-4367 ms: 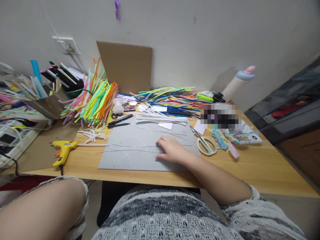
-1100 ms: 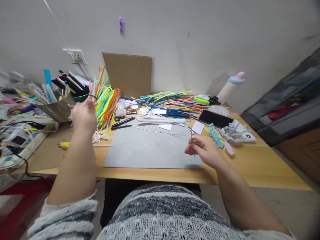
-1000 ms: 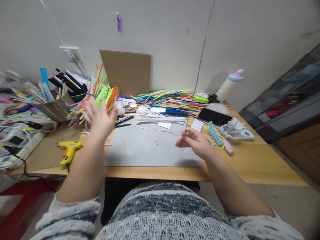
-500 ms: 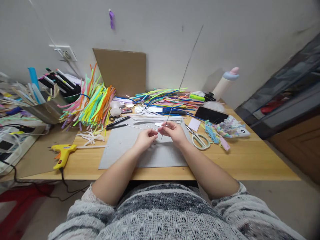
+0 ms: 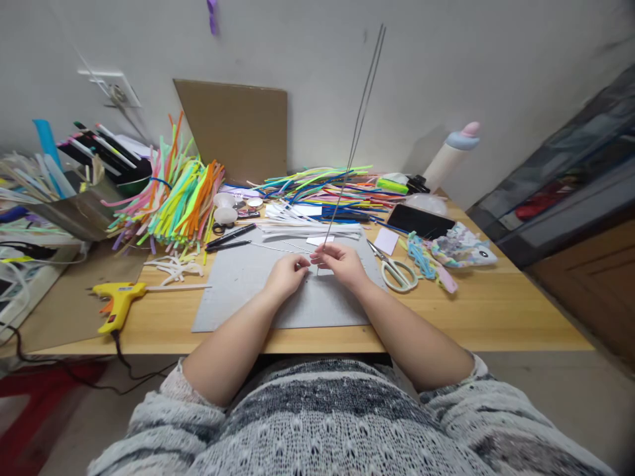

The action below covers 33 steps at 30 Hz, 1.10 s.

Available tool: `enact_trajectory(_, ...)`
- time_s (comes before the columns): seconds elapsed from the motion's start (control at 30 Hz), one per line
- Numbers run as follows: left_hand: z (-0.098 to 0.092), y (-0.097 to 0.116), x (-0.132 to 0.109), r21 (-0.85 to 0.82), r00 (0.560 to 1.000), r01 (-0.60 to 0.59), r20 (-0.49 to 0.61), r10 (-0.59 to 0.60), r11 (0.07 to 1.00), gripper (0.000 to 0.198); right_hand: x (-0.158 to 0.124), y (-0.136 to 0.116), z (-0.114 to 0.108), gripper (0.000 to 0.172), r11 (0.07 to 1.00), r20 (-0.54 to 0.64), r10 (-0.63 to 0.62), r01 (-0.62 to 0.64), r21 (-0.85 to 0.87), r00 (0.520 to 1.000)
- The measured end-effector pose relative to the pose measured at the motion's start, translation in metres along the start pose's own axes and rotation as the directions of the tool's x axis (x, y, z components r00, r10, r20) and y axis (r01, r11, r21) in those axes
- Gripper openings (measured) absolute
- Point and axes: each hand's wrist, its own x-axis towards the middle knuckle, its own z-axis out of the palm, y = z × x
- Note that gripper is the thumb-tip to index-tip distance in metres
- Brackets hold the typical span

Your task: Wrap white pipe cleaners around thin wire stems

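Two thin grey wires (image 5: 358,122) rise from my right hand (image 5: 342,264), leaning right, close together along most of their length. The thumb and fingers of my right hand are pinched on them, and a short end pokes out below. Just to the left, my left hand (image 5: 288,274) has its fingertips pressed together, almost touching the right fingertips; what they hold is hidden. Another thin wire (image 5: 275,248) runs over the grey board (image 5: 228,297) toward my fingers. Both hands are above this board, with scissors (image 5: 398,274) to their right.
A yellow glue gun (image 5: 118,303) lies left of the board, with white pipe cleaner pieces (image 5: 176,268) behind it. Black pens (image 5: 231,238) lie on the board's edge. Colourful pipe cleaners (image 5: 186,198) and white ones (image 5: 312,230) sit behind. A phone (image 5: 419,221) is at right.
The upright wires have tilted a little to the left and now show as two separate strands. Both hands keep nearly the same place. The whole view has shifted slightly.
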Motion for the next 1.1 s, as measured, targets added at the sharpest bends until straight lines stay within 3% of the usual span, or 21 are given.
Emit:
enact_trajectory(0.17, 0.004, 0.004, -0.002, -0.028, 1.000, 0.005, 0.014, -0.005, 1.000, 0.012, 0.000, 0.006, -0.002, 0.020, 0.999, 0.035, 0.013, -0.012, -0.046, 0.999)
enact_trajectory(0.37, 0.006, 0.012, -0.003, -0.211, 0.997, 0.044, 0.063, -0.032, 0.976, 0.017, -0.001, 0.002, 0.001, 0.030, 0.998, 0.009, -0.001, 0.000, 0.063, 1.000)
enact_trajectory(0.5, 0.005, 0.017, -0.005, -0.346, 0.994, 0.090, 0.095, -0.061, 0.934, 0.017, -0.003, -0.004, 0.001, 0.037, 0.982, -0.033, 0.023, -0.017, 0.189, 0.999)
enact_trajectory(0.67, 0.002, 0.019, -0.005, -0.456, 0.990, 0.109, 0.128, -0.057, 0.883, 0.017, -0.004, -0.007, 0.001, 0.035, 0.989, -0.078, -0.039, 0.050, 0.142, 0.996)
enact_trajectory(0.87, -0.002, 0.023, -0.005, -0.589, 0.968, 0.185, 0.247, -0.043, 0.787, 0.026, -0.002, -0.007, -0.002, 0.037, 0.979, -0.012, 0.018, -0.015, 0.205, 1.000)
enact_trajectory(1.1, -0.003, 0.027, -0.008, -0.665, 0.941, 0.282, 0.333, -0.064, 0.691, 0.035, -0.002, -0.004, -0.003, 0.030, 0.990, -0.003, -0.036, 0.036, 0.136, 0.999)
